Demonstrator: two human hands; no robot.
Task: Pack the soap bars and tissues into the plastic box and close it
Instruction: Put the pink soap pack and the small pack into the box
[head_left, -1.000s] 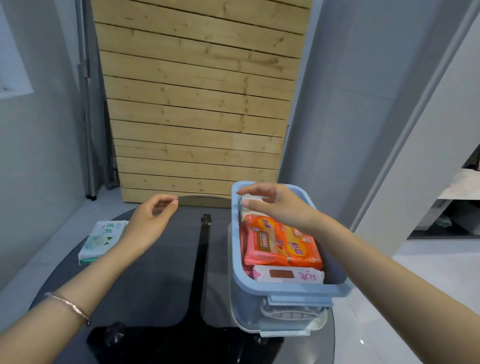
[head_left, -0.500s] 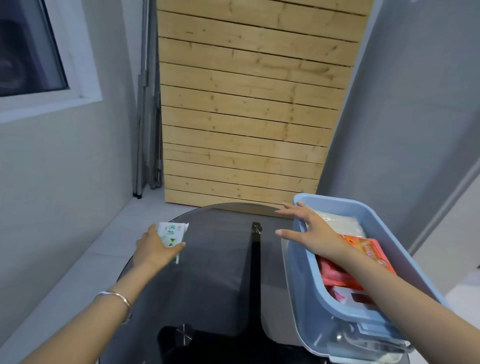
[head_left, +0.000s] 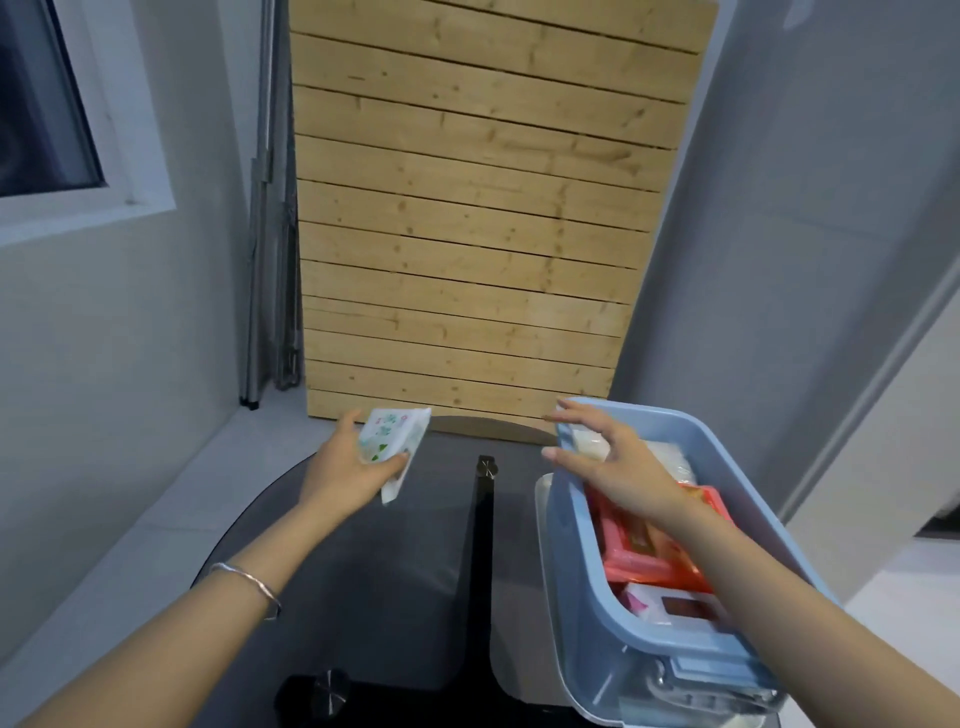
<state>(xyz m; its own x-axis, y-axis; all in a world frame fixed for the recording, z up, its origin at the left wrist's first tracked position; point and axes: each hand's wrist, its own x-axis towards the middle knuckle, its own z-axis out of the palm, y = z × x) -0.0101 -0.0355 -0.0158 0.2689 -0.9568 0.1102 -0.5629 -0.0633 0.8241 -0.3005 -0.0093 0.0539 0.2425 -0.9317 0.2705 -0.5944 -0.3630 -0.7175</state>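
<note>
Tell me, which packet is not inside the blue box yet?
The white tissue pack with green print: the left hand holds it above the table, left of the blue box. The orange packs already lie inside the box.

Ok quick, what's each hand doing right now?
Left hand: holding the tissue pack.
Right hand: open, holding nothing, fingers spread over the far end of the blue plastic box.
</note>
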